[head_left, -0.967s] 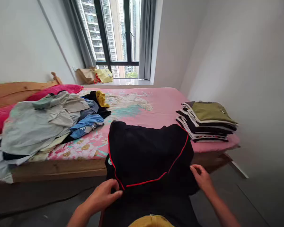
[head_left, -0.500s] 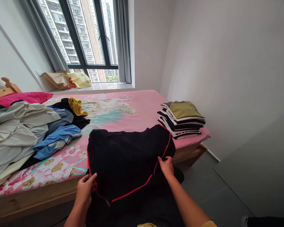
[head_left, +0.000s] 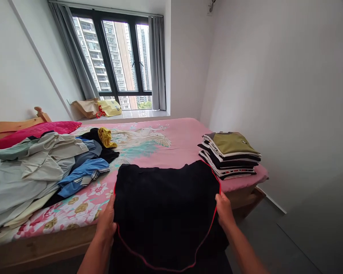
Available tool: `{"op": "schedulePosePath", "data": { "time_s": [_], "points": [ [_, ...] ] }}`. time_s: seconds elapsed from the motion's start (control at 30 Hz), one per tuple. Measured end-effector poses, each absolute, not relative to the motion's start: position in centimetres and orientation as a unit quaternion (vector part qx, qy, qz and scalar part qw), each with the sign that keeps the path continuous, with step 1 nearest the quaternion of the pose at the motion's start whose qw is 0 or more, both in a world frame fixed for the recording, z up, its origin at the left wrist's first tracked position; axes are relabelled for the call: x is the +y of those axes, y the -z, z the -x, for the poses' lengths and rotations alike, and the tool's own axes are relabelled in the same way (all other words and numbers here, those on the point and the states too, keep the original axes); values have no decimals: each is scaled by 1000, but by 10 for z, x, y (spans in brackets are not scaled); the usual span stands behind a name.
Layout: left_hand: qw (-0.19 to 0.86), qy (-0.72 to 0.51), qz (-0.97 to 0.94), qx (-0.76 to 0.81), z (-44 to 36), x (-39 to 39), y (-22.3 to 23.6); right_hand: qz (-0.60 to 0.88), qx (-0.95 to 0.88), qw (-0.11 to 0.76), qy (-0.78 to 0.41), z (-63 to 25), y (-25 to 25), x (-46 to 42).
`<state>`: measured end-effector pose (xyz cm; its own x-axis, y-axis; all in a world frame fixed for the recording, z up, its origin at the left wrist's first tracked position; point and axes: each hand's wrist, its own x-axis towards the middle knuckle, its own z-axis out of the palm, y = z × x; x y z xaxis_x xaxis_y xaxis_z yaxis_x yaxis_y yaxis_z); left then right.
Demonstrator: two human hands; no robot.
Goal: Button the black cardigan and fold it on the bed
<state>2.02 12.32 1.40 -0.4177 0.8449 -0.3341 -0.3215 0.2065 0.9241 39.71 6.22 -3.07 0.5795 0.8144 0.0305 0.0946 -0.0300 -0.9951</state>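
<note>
A black garment with red piping (head_left: 165, 205) lies over the near edge of the bed (head_left: 171, 139) and hangs down toward me. My left hand (head_left: 106, 222) grips its left side at the red trim, fingers closed on the cloth. On the garment's right edge my right hand (head_left: 224, 210) is closed on the fabric. Both hands hold the garment spread flat between them.
A heap of unfolded clothes (head_left: 37, 167) covers the bed's left part. A stack of folded shirts (head_left: 230, 154) sits at the bed's right corner. Paper bags (head_left: 98, 107) rest on the window sill. A grey wall is close on the right, with dark floor below.
My hands moved apart along the garment's sides, spreading it wider. The red-trimmed hem now hangs lower toward me. The camera tilted up, showing more window.
</note>
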Motion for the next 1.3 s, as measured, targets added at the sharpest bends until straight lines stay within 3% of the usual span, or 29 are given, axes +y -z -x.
{"op": "schedulePosePath", "data": {
  "time_s": [0.07,0.17,0.33,0.4,0.47,0.67,0.87,0.97,1.07,1.13,1.2,1.3],
  "points": [
    [513,-553,-310,579,-41,127,-41,608,-401,591,-347,-382,-4,63],
    [471,-428,-546,545,-79,113,-48,556,-545,483,-402,-348,-28,52],
    [334,-89,-772,533,-105,50,19,541,-736,151,-378,-300,17,-2],
    [322,-28,-770,550,-99,28,44,549,-758,37,-350,-292,40,-20],
    [319,-29,-763,561,-92,15,57,553,-769,-15,-321,-287,52,-28],
    [320,-65,-721,611,-102,17,33,539,-792,-8,-287,-279,52,-25],
    [246,10,-720,649,-121,17,38,503,-801,2,-325,-287,48,-19],
    [237,9,-723,648,-116,16,56,530,-771,111,-335,-306,33,13],
    [244,-14,-720,650,-109,16,67,621,-708,243,-233,-328,14,66],
    [245,-20,-718,651,-106,14,69,625,-708,280,-173,-337,7,104],
    [245,-22,-720,649,-104,13,70,614,-729,272,-131,-340,5,141],
    [254,-20,-719,646,-104,13,70,634,-744,192,-92,-336,9,188]
  ]
}}
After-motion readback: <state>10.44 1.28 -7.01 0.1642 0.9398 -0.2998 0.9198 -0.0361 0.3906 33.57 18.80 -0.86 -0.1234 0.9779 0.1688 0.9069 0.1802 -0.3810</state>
